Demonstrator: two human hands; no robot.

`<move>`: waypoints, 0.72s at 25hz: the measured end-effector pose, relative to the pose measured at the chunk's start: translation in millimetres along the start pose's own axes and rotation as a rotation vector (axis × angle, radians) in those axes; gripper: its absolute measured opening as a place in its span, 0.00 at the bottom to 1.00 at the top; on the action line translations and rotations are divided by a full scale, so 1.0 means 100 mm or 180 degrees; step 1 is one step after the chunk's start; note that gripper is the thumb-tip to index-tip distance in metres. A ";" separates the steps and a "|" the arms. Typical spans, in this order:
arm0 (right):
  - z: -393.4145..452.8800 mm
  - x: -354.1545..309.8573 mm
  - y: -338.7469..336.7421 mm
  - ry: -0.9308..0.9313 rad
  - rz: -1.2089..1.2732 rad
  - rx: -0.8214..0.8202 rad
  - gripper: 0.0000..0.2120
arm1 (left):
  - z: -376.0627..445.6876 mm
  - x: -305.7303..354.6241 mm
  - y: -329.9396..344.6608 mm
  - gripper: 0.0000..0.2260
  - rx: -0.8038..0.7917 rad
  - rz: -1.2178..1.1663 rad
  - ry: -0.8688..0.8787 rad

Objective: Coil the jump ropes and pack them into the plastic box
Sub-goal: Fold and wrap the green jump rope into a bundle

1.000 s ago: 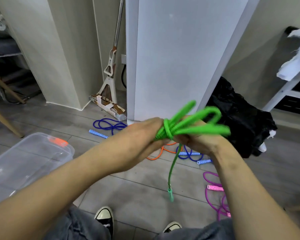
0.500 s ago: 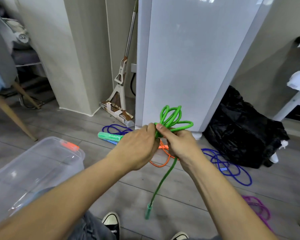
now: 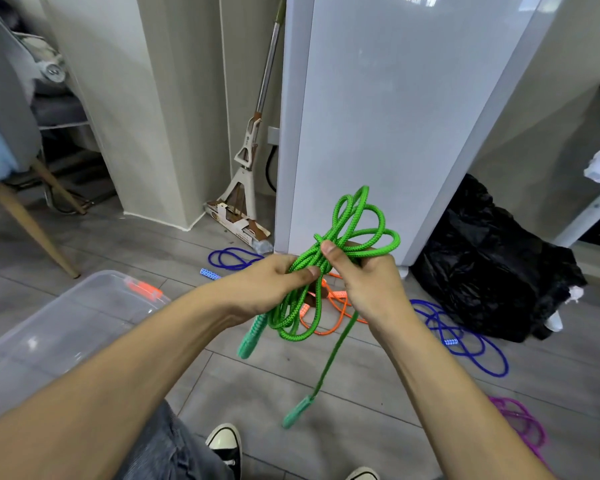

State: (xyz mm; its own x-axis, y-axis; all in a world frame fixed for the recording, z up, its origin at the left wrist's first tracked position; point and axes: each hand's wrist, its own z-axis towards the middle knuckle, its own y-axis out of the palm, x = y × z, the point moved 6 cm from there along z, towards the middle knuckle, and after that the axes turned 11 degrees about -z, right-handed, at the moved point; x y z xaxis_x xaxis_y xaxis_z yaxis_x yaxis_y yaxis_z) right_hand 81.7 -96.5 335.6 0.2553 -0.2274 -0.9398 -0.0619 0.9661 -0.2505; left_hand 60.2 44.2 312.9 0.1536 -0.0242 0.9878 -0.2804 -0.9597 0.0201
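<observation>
Both hands held up in front of the body, above the floor (image 3: 250, 382), gripping one green jump rope (image 3: 347, 233) between them. Left hand (image 3: 267, 289) closed around the middle of the bundle, thumb pressed over the strands; right hand (image 3: 368, 285) just beside it, thumb and fingers pinching the same strands from the other side. Loose loops standing up above the right hand, more loops hanging under the left. One green handle (image 3: 252, 337) dangling just below the left hand, the second handle (image 3: 297, 410) hanging lower on a single straight strand (not touching the floor, as far as visible).

Clear plastic box (image 3: 66, 327) with an orange latch (image 3: 144, 289) standing at the left edge of the floor, near the left forearm; nothing clearly visible inside.

Lying on the floor under and behind the hands: orange rope (image 3: 329, 317) directly below, one blue rope (image 3: 232, 259) toward the far side near the white cabinet (image 3: 395, 116), another blue rope (image 3: 465, 337) to the right beside a black bag (image 3: 492, 261), a purple rope (image 3: 520, 424) near the right edge. A mop (image 3: 246, 168) leaning in the far corner. Two shoes (image 3: 226, 445) at the near edge.
</observation>
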 end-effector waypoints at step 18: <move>-0.06 -0.05 -0.07 0.0086 -0.0815 -0.0446 0.16 | -0.03 0.13 -0.01 0.18 -0.0198 0.2113 0.0331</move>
State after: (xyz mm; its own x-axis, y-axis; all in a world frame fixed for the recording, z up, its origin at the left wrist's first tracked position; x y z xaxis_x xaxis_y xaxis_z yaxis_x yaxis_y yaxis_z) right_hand 75.2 -102.8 340.6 0.2542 -0.4666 -0.8472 -0.1318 0.8510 -0.5083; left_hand 60.0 45.3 326.2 -0.1615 -0.5733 0.8033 -0.3383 -0.7325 -0.5908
